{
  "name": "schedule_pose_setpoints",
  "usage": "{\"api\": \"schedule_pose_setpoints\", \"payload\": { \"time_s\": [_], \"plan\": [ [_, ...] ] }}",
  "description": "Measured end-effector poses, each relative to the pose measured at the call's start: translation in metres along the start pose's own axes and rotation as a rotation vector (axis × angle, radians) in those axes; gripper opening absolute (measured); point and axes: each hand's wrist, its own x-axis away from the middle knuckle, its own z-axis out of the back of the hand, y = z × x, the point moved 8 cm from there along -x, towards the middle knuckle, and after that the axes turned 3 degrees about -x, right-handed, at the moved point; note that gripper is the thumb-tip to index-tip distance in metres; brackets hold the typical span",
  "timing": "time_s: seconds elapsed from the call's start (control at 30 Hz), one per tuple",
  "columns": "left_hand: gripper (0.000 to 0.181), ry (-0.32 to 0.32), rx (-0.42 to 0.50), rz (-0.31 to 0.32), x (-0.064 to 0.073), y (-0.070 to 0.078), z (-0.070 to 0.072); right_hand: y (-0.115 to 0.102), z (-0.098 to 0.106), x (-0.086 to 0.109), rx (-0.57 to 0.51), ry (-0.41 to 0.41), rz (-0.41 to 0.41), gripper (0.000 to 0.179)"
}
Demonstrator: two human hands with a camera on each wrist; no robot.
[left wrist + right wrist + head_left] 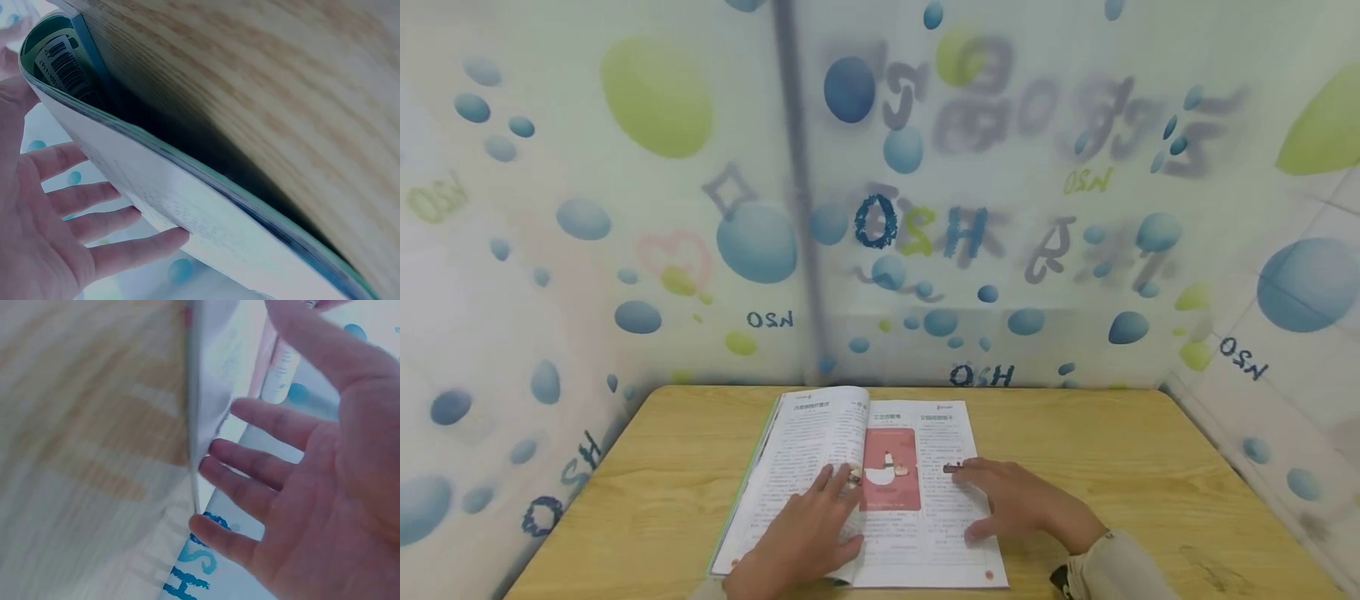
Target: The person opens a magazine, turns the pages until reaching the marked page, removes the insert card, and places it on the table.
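A magazine (940, 546) lies spread on the wooden table, with printed columns and a pink picture panel (891, 492) beside the fold. My left hand (805, 529) rests on the left page near the fold, its fingers extended. In the left wrist view those fingertips (178, 237) touch the page, and a barcode (62, 65) shows on the curled cover. Over the outer part of the right page lies my right hand (1018, 500), fingers spread. Seen from the right wrist, its fingertips (215, 450) are right at the page edge.
The wooden table (1112, 450) extends on both sides of the magazine. Behind it hangs a pale curtain (880, 333) printed with blue and green bubbles and mirrored H2O lettering. More of this sheeting stands at the left and right.
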Motion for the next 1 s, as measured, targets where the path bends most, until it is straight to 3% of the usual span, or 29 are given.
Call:
{"api": "schedule_pose_setpoints", "payload": {
  "time_s": [0.3,0.5,0.8,1.0],
  "plan": [
    [0.054,0.005,0.017,0.003,0.0,-0.003,0.001,-0.01,0.016,-0.035,0.035,0.148,0.012,0.069],
    [0.052,0.04,0.012,-0.016,0.0,-0.001,0.0,-0.011,0.019,-0.058,0.006,0.214,-0.058,0.066],
    [0.049,0.088,-0.014,-0.035,0.0,0.001,0.001,-0.016,0.007,-0.087,-0.041,0.144,-0.09,0.074],
    [0.05,0.073,-0.018,-0.027,0.0,0.001,0.002,-0.017,0.001,-0.097,-0.012,0.142,-0.117,0.079]
  ]
}}
